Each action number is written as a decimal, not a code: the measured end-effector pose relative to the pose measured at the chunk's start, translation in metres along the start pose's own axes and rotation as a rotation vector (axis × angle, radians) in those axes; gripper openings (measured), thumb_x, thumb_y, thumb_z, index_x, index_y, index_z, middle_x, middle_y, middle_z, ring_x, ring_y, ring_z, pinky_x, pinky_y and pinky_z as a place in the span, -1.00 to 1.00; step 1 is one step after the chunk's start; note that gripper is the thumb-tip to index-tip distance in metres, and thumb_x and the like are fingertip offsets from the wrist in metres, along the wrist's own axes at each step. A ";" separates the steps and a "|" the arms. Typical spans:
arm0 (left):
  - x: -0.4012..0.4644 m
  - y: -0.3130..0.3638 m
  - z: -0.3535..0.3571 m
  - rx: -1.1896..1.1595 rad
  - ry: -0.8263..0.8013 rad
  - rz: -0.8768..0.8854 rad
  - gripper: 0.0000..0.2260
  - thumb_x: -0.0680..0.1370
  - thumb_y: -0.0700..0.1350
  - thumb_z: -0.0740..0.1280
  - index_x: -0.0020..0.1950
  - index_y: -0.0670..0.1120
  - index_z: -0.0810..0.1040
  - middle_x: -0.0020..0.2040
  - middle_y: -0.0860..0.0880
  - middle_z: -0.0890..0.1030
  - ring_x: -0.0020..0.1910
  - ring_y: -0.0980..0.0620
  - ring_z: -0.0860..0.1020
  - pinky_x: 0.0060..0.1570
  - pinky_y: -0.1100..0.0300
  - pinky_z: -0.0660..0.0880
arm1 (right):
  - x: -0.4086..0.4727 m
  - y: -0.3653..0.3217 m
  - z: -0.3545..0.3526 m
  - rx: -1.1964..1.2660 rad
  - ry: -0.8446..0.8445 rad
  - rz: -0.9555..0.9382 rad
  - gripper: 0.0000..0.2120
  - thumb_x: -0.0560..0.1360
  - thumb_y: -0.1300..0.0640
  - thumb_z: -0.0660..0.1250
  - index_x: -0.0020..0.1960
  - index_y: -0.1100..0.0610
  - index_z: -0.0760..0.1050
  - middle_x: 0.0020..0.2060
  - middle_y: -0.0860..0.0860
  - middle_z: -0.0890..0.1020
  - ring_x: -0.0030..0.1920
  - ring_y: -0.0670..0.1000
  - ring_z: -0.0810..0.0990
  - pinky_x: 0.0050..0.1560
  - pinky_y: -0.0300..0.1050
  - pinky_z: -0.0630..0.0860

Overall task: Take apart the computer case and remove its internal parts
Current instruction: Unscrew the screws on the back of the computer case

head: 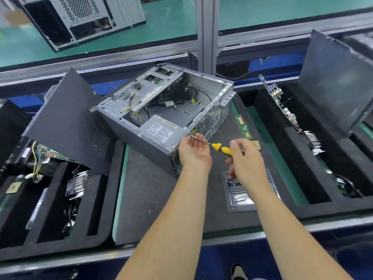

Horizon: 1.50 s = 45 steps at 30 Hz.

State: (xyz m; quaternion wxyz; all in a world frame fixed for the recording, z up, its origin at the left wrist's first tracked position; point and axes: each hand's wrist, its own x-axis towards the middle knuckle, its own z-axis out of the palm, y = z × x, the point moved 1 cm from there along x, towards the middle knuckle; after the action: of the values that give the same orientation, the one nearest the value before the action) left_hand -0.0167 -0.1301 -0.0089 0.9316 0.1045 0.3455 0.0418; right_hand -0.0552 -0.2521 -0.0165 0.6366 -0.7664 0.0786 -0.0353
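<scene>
The open grey computer case (125,126) lies on its side on the dark mat. Inside it sit the power supply (161,130), coloured wire bundles (133,112) and black cables (201,93). My right hand (245,158) grips the yellow handle of a screwdriver (221,148). The screwdriver's tip points at the case's rear corner near the power supply. My left hand (193,150) is palm up under the shaft, and its fingertips pinch the shaft close to the tip.
A clear plastic tray (242,199) holding screws lies under my right forearm. A RAM stick (243,126) and a CPU chip (256,145) lie right of the case. Black foam bins (60,209) with removed parts flank the mat. A side panel (64,122) leans at left.
</scene>
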 end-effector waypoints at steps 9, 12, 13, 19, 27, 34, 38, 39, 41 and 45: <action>0.001 0.003 0.005 0.102 -0.010 -0.001 -0.88 0.64 -0.27 0.24 -0.08 -0.20 0.49 -0.26 -0.05 0.52 -0.31 0.07 0.51 -0.18 0.26 0.49 | -0.004 0.000 -0.001 -0.079 0.066 -0.189 -0.70 0.53 0.26 0.37 0.11 -0.10 0.44 -0.22 -0.09 0.43 -0.29 -0.22 0.47 -0.28 -0.47 0.38; 0.002 0.004 0.006 0.136 0.008 0.004 -0.91 0.66 -0.26 0.25 -0.05 -0.20 0.48 -0.24 -0.05 0.51 -0.29 0.08 0.51 -0.14 0.25 0.51 | -0.002 -0.005 -0.001 -0.056 0.033 -0.197 -0.59 0.47 0.31 0.41 0.14 -0.12 0.44 -0.13 -0.07 0.43 -0.19 -0.23 0.48 -0.18 -0.40 0.46; 0.002 0.004 0.006 0.149 0.014 0.009 -0.93 0.66 -0.25 0.26 -0.02 -0.20 0.48 -0.23 -0.05 0.52 -0.28 0.08 0.51 -0.11 0.24 0.51 | 0.000 -0.005 0.000 -0.052 0.018 -0.192 -0.60 0.46 0.26 0.44 0.13 -0.14 0.44 -0.09 -0.06 0.44 -0.15 -0.20 0.51 -0.15 -0.33 0.51; 0.002 0.002 0.009 0.202 0.082 0.064 -0.92 0.66 -0.24 0.30 0.11 -0.25 0.52 -0.20 -0.09 0.56 -0.26 0.05 0.54 -0.16 0.23 0.53 | 0.008 -0.005 -0.001 -0.183 0.011 -0.060 -0.76 0.64 -0.05 0.16 -0.09 0.04 0.49 -0.33 0.00 0.56 -0.36 -0.04 0.53 -0.29 -0.06 0.54; 0.002 0.004 0.009 0.209 0.084 0.066 -0.92 0.66 -0.24 0.30 0.13 -0.22 0.51 -0.20 -0.07 0.55 -0.28 0.07 0.54 -0.15 0.24 0.52 | 0.001 -0.006 -0.004 -0.134 0.004 -0.209 -0.68 0.49 0.26 0.40 0.06 -0.13 0.46 -0.15 -0.10 0.45 -0.21 -0.25 0.47 -0.26 -0.49 0.35; 0.001 0.004 0.011 0.224 0.082 0.049 -0.95 0.67 -0.26 0.26 0.04 -0.22 0.50 -0.19 -0.08 0.54 -0.27 0.05 0.52 -0.21 0.25 0.48 | 0.003 -0.003 0.001 -0.079 -0.022 -0.018 -0.82 0.61 0.03 0.17 -0.13 -0.06 0.49 -0.34 0.01 0.58 -0.44 -0.02 0.49 -0.39 0.03 0.54; 0.002 0.004 0.012 0.232 0.084 0.040 -0.93 0.67 -0.25 0.26 0.11 -0.24 0.50 -0.21 -0.08 0.54 -0.27 0.05 0.53 -0.21 0.24 0.50 | 0.001 -0.004 -0.001 -0.167 0.025 -0.178 -0.85 0.58 0.12 0.29 -0.11 -0.10 0.47 -0.27 -0.22 0.60 -0.35 -0.18 0.47 -0.33 -0.35 0.38; 0.002 0.005 0.012 0.233 0.085 0.040 -0.92 0.67 -0.25 0.27 0.13 -0.23 0.50 -0.21 -0.08 0.54 -0.27 0.06 0.53 -0.20 0.24 0.51 | 0.001 -0.004 -0.001 -0.137 0.019 -0.188 -0.83 0.56 0.16 0.32 -0.09 -0.11 0.47 -0.23 -0.23 0.59 -0.34 -0.20 0.47 -0.34 -0.40 0.37; 0.002 0.005 0.012 0.230 0.087 0.042 -0.92 0.67 -0.25 0.27 0.13 -0.23 0.50 -0.21 -0.08 0.54 -0.27 0.06 0.54 -0.20 0.24 0.53 | 0.001 -0.003 -0.002 -0.081 -0.009 -0.178 -0.75 0.53 0.23 0.37 -0.03 -0.13 0.46 -0.08 -0.18 0.59 -0.27 -0.24 0.51 -0.27 -0.43 0.40; 0.003 0.005 0.012 0.234 0.082 0.035 -0.94 0.67 -0.24 0.26 0.12 -0.21 0.49 -0.21 -0.07 0.54 -0.28 0.06 0.53 -0.22 0.26 0.50 | -0.002 -0.006 -0.001 0.030 -0.054 -0.025 -0.96 0.58 -0.01 0.30 -0.03 -0.06 0.50 -0.13 -0.07 0.61 -0.31 -0.11 0.59 -0.35 -0.15 0.55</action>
State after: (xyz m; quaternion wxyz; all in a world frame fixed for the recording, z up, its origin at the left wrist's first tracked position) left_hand -0.0068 -0.1268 -0.0007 0.8974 0.2165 0.3838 0.0215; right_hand -0.0565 -0.2516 -0.0104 0.6493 -0.7584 0.0511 -0.0236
